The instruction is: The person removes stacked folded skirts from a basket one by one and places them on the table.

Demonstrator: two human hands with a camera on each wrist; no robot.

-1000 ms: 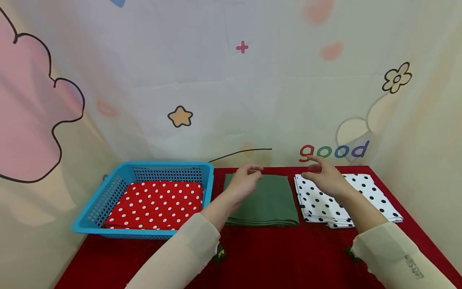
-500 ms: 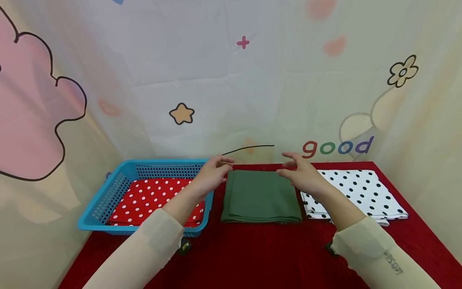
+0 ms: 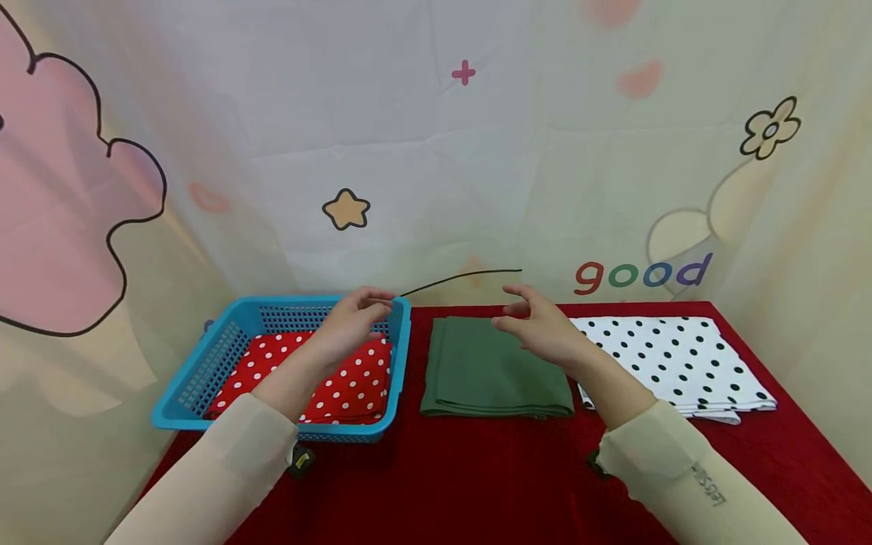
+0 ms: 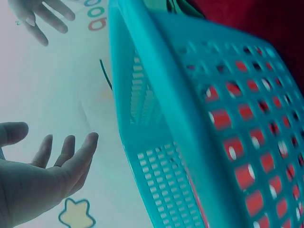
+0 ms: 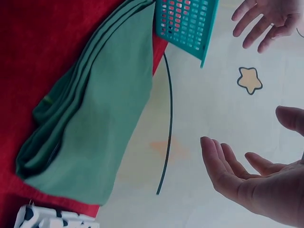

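My left hand (image 3: 350, 324) hovers over the blue plastic basket (image 3: 403, 356), fingers loosely bent and holding nothing. Inside the basket lies a folded red cloth with white dots (image 3: 354, 386), partly covered by my left forearm in the head view. My right hand (image 3: 538, 325) is in the air above the right part of a folded green cloth (image 3: 470, 371), with its thumb and fingers apart and nothing between them. The left wrist view shows the left fingers (image 4: 76, 164) spread beside the basket wall. In the right wrist view the right fingers (image 5: 221, 166) are likewise relaxed.
A folded white cloth with black dots (image 3: 674, 363) lies at the right of the red-covered table (image 3: 477, 484). Behind the table hangs a printed curtain (image 3: 436, 189) with a star and the word "good". The green cloth lies between basket and white cloth.
Both hands have moved left through the air: the left from over the green cloth to over the basket, the right from over the white dotted cloth to over the green one.
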